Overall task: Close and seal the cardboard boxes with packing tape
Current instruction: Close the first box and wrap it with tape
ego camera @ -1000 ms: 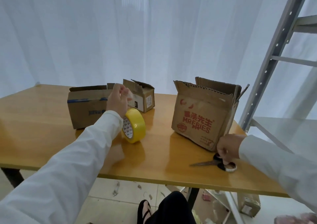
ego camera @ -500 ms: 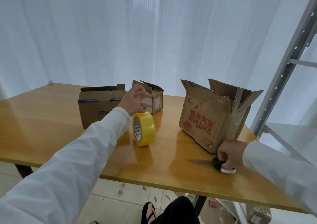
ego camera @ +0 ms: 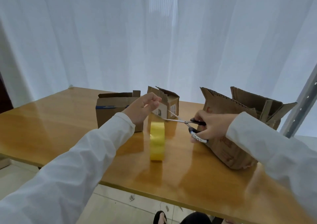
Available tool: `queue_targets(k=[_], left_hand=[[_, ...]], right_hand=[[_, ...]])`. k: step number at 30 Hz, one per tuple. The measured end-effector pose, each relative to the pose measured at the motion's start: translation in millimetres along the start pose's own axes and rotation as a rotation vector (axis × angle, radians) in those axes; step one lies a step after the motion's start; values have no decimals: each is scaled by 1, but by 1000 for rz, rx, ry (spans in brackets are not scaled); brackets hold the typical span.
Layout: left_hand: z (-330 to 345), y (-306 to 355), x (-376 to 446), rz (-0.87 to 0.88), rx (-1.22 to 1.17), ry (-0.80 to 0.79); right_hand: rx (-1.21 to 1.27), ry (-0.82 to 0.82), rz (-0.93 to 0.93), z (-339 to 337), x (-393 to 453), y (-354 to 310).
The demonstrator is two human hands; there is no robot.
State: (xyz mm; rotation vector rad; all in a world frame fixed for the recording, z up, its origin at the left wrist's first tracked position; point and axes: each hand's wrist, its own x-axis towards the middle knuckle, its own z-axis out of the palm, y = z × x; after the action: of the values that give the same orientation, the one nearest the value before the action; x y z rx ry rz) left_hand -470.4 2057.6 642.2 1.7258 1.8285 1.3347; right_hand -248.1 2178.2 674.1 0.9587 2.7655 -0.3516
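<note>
My left hand (ego camera: 143, 107), centre frame, has thumb and forefinger pinched together just above the yellow tape roll (ego camera: 157, 140); I judge a clear tape end is between them, too faint to confirm. My right hand (ego camera: 211, 127), right of centre, grips the scissors (ego camera: 184, 121) through the black handles, blades parted, tips pointing left near the pinch. The roll stands on edge on the wooden table (ego camera: 51, 126), centre frame. Film likely thin, sticky, curls on itself: hold taut by the very end, cut close to the roll. Three cardboard boxes (ego camera: 113, 109) behind, flaps open; light, stiff but creasable, best pressed at the flap edges. The biggest one (ego camera: 228, 148) tilts at right.
</note>
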Motion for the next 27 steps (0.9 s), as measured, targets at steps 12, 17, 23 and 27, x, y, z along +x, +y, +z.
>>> queue_targets(k=[12, 17, 23, 27], left_hand=[[4, 0, -1, 38, 52, 48], [7, -1, -1, 73, 65, 80], [6, 4, 0, 62, -1, 340], [-2, -6, -4, -47, -105, 411]], right_hand=[[39, -65, -72, 8, 24, -19], [77, 67, -111, 13, 27, -21], [122, 144, -128, 15, 21, -19], [152, 152, -127, 17, 21, -19]])
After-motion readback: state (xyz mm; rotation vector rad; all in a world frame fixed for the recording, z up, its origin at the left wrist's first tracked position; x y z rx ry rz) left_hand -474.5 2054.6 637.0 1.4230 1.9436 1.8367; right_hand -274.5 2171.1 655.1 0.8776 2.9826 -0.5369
